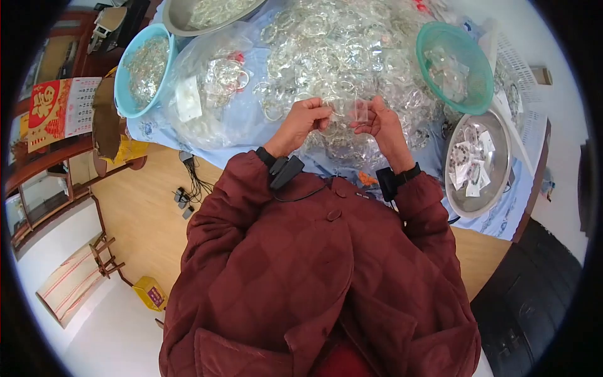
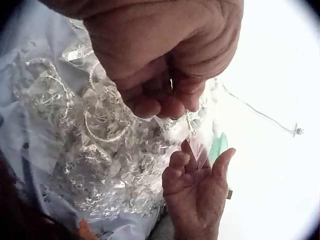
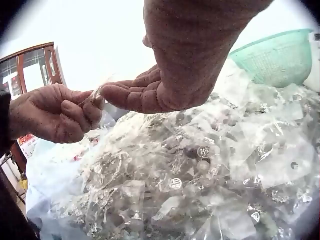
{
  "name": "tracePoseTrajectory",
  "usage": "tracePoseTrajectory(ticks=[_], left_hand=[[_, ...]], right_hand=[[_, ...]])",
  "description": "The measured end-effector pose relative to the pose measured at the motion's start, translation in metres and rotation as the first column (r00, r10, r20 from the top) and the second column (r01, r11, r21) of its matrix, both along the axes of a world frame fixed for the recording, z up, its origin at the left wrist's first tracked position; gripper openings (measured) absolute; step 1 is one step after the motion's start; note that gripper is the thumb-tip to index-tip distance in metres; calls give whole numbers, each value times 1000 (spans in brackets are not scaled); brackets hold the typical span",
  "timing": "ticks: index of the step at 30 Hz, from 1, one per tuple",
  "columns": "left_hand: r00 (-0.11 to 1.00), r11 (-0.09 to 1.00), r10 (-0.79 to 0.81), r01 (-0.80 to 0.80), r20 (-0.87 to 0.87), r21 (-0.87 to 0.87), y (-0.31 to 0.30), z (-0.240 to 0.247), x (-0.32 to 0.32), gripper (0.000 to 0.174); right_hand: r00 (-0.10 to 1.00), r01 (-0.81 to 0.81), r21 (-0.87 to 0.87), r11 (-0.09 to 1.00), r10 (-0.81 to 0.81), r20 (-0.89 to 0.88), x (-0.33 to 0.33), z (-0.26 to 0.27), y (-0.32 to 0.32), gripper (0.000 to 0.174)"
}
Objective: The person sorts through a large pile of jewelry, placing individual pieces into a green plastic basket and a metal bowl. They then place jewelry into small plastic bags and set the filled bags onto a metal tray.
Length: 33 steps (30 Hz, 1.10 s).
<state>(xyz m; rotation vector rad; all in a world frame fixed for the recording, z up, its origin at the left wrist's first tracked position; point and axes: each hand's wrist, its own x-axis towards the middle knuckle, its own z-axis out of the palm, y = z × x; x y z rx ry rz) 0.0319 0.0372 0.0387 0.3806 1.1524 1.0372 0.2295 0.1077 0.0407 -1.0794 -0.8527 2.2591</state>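
Note:
Above a large pile of clear bags with bracelets (image 1: 326, 50), the two hands are close together. The left hand (image 1: 303, 124) pinches a thin silvery bracelet (image 2: 190, 122) between thumb and fingertips. The right hand (image 1: 386, 131) holds a small clear bag (image 1: 360, 110) at its fingers; in the left wrist view that palm (image 2: 197, 200) faces up with the bag against the fingers. In the right wrist view the left hand (image 3: 57, 114) meets the right fingertips, and the bracelet is blurred there.
A blue basin (image 1: 146, 72) and a clear bag of bracelets (image 1: 188, 100) lie left of the pile. On the right are a green basket (image 1: 427, 75) and a steel bowl (image 1: 463, 204) with tagged bracelets. Another metal basin (image 1: 179, 26) stands at the back left.

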Motion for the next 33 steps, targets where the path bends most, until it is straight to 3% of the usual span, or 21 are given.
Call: tracePoseTrajectory(ticks=[6, 8, 12, 16, 19, 21, 23, 24, 27, 28, 29, 30, 31, 32, 33], left_hand=[[995, 995, -94, 95, -45, 13, -2, 3, 4, 10], [991, 992, -124, 125, -57, 15, -2, 4, 9, 12], [968, 997, -24, 44, -251, 71, -5, 13, 10, 12], [970, 988, -115, 134, -213, 81, -15, 1, -6, 15], [952, 996, 85, -77, -294, 40, -32, -2, -35, 13], [886, 934, 357, -343, -297, 100, -45, -7, -68, 17], [778, 764, 619, -628, 108, 148, -55, -28, -112, 17], [778, 764, 619, -628, 105, 147, -55, -28, -114, 17], [762, 804, 584, -590, -281, 73, -55, -26, -121, 26], [759, 802, 586, -592, -282, 74, -52, -35, -124, 26], [664, 862, 494, -458, -562, 216, -48, -54, -125, 30], [471, 912, 403, -279, -785, 301, -40, -70, -123, 35], [205, 946, 325, -80, -923, 316, -35, -84, -122, 40], [204, 945, 328, -82, -923, 318, -28, -87, -118, 40], [89, 955, 296, -14, -951, 296, -21, -90, -113, 44]], right_hand=[[996, -27, 57, 998, 22, 82, -7, 10, -5, 30], [981, -85, 102, 991, 65, 184, -5, 4, -7, 25], [926, -276, 195, 941, 206, 315, -6, -3, -4, 19], [917, -311, 174, 934, 247, 313, -3, -10, -6, 17], [949, -194, 142, 971, 150, 276, 4, -13, -6, 18], [951, -163, 128, 978, 121, 284, 11, -16, -5, 18], [951, -103, 115, 988, 64, 302, 17, -19, -3, 19], [952, -103, 113, 988, 65, 300, 19, -22, -3, 19], [956, -98, 98, 990, 67, 284, 20, -30, -3, 20], [957, -101, 99, 990, 70, 282, 19, -30, -4, 20], [954, -104, 97, 990, 72, 291, 17, -30, -5, 20], [951, -106, 97, 990, 73, 299, 17, -30, -5, 20], [949, -109, 98, 989, 74, 308, 16, -29, -5, 20], [949, -112, 100, 989, 76, 307, 16, -29, -5, 20], [949, -113, 96, 989, 79, 304, 17, -30, -5, 20]])
